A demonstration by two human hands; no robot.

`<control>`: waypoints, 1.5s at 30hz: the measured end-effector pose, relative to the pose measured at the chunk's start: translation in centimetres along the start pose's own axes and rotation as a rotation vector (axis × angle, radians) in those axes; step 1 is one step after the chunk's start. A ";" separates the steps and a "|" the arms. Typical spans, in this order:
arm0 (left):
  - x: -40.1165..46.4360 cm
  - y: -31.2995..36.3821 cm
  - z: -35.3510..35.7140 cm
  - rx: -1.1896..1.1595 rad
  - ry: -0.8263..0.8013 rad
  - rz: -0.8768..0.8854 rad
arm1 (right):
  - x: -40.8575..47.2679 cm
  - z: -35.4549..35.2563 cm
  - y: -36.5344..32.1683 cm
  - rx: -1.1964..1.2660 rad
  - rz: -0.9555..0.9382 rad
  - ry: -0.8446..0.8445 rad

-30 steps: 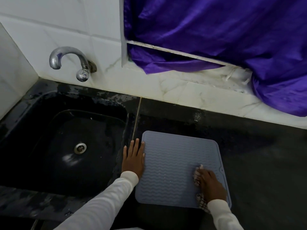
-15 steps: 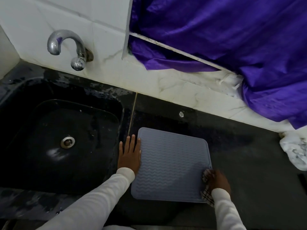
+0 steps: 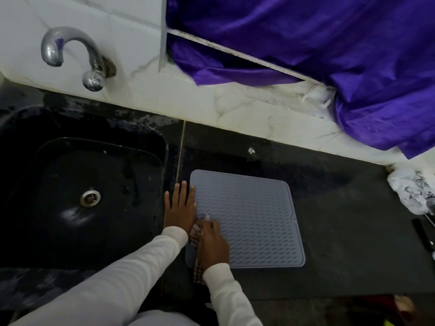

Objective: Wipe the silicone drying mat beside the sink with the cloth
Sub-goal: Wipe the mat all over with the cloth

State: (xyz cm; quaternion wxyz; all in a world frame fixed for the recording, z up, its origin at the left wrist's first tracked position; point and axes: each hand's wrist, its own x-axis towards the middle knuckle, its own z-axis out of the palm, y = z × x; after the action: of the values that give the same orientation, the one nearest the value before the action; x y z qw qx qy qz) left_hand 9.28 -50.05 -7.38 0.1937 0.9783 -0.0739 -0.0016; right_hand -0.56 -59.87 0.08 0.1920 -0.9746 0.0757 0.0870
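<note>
A grey silicone drying mat [image 3: 249, 215] with a wavy ribbed surface lies flat on the dark counter, just right of the sink [image 3: 77, 198]. My left hand [image 3: 180, 208] rests flat, fingers spread, on the mat's left edge and the counter beside it. My right hand [image 3: 213, 243] presses a checked cloth [image 3: 197, 252] onto the mat's near left corner, right next to my left wrist. Most of the cloth is hidden under that hand; a strip hangs over the mat's front edge.
A chrome tap [image 3: 77, 57] juts from the white tiled wall above the black sink. Purple fabric [image 3: 317, 55] drapes over the ledge at the back right. A crumpled white bag [image 3: 414, 191] and a dark object [image 3: 423, 234] lie at the counter's right end.
My right hand has swept the cloth across the front of the mat from its right edge to its left corner. My left hand has stayed on the mat's left edge.
</note>
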 end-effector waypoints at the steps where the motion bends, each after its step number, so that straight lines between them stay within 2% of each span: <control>1: 0.0 0.0 0.0 0.008 -0.005 0.001 | 0.2 0.4 0.3 -0.016 0.005 -0.026; 7: -0.2 0.3 -0.2 0.045 0.000 -0.013 | 0.6 -0.6 2.1 -0.256 -0.121 0.007; 14: -0.3 0.6 -0.6 0.070 -0.034 -0.040 | 0.8 -2.7 6.8 -0.120 -0.039 -0.105; 17: -0.4 0.5 -0.7 0.070 -0.045 -0.050 | 0.5 -4.2 9.6 -0.035 -0.002 -0.040; 33: -0.5 1.0 -1.2 0.066 -0.048 -0.082 | 0.6 -11.7 27.3 -0.047 0.333 0.105; 41: -0.7 1.5 -1.5 0.084 -0.074 -0.124 | 0.9 -11.5 27.8 0.013 0.390 0.127; 45: -0.8 2.0 -1.5 0.073 -0.045 -0.143 | 0.6 -11.6 26.6 0.085 0.458 0.191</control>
State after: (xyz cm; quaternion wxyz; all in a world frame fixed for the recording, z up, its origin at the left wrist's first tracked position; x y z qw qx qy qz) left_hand 8.23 -51.19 -5.25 0.1558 0.9871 -0.0082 -0.0349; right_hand -3.16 -88.77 0.98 0.1999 -0.9270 0.3157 0.0326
